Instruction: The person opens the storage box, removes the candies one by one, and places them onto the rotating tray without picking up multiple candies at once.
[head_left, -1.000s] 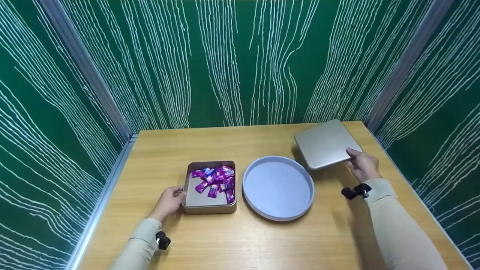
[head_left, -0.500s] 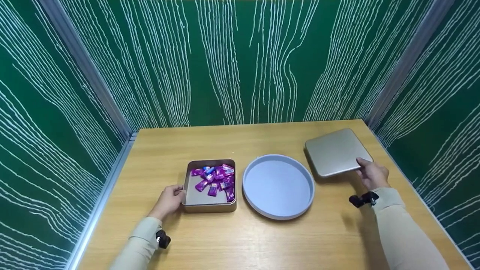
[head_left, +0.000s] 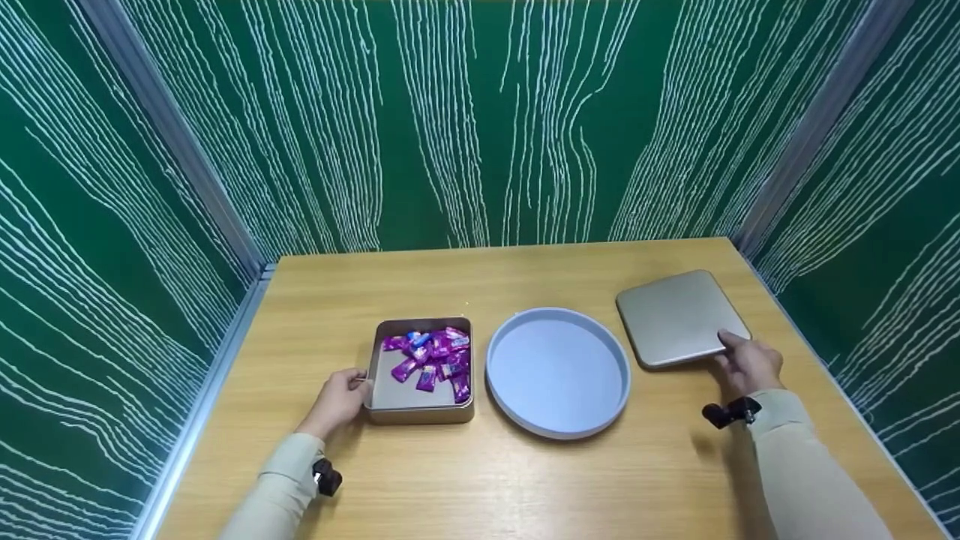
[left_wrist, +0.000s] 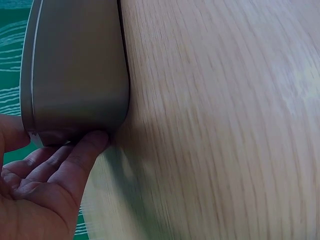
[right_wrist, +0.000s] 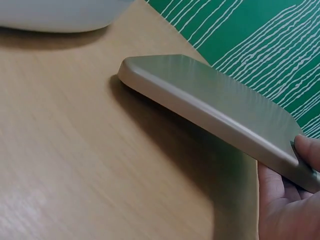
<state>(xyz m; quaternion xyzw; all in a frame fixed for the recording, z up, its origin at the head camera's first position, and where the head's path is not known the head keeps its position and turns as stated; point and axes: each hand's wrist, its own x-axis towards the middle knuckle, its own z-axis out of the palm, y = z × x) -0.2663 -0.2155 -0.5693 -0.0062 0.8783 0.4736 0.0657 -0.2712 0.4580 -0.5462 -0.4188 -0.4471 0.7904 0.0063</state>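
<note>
A square metal tin (head_left: 420, 417) stands left of the table's middle, with several purple-wrapped candies (head_left: 427, 375) and a blue one (head_left: 418, 340) inside. My left hand (head_left: 341, 401) holds the tin by its left side, thumb at the rim and fingers (left_wrist: 75, 165) against the outer wall. Over at the right, my right hand (head_left: 752, 364) pinches the near right corner of the tin's flat lid (head_left: 682, 319), thumb on top and fingers beneath. In the right wrist view the lid (right_wrist: 210, 105) slants over the table, its gripped corner raised and its far corner low near the wood.
Between the tin and the lid sits a round, pale blue-grey tray (head_left: 559, 375) with a low rim. The wooden table (head_left: 480, 480) is enclosed by green walls (head_left: 480, 135) with white streaks and metal corner posts.
My right hand has brought the lid down and to the right, lower and flatter over the table. The left hand and the tin have stayed in place.
</note>
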